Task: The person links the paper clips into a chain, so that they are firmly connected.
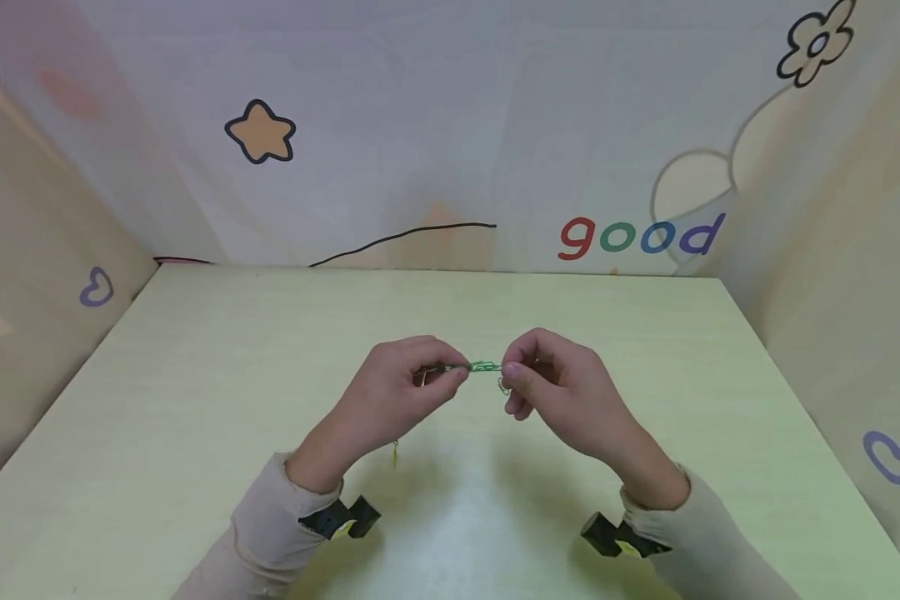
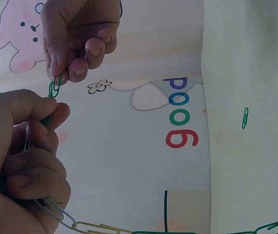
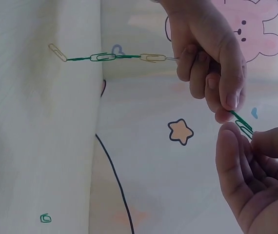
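My left hand (image 1: 397, 379) pinches a green paper clip between thumb and forefinger. From its curled lower fingers hangs a paper clip chain (image 3: 103, 57) of silver, yellow and green clips, ending in a yellow clip (image 1: 395, 454). My right hand (image 1: 562, 383) pinches another green paper clip (image 3: 244, 129) by its outer end. The two green clips overlap between the fingertips, in front of my chest and above the table. Whether they are linked, I cannot tell.
A loose green paper clip (image 2: 245, 118) lies on the pale table (image 1: 195, 400). Printed cloth walls (image 1: 420, 125) stand at the back and both sides. A small black camera is strapped to each wrist.
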Demonstrator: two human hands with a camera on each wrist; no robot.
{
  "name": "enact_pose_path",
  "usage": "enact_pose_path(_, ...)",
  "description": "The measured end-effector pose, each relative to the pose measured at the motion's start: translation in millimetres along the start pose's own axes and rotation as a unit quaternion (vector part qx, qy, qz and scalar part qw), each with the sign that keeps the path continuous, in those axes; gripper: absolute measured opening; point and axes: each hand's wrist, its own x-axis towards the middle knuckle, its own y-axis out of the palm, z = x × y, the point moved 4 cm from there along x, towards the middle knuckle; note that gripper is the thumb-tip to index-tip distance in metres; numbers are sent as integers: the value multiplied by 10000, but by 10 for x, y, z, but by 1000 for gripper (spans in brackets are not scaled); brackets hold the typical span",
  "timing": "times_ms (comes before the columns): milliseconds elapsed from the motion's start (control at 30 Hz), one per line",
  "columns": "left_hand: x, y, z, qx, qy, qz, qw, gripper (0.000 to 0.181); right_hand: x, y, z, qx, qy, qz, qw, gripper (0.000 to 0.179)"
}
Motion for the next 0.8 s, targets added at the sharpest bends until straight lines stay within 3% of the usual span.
enact_pose_path(300,6,17,15,-259,-267,256,9990,9,-25,-16,26,-136,-205,-64,9997,3)
enact_pose_path(600,-7,0,-14,543,443,114,9975,11,-24,29,77,-861,-533,-205,9946,11)
enact_pose_path(800,1,13,0,602,570,64,9965,11,-42,44,118,-1283,-921,-270,9871,14)
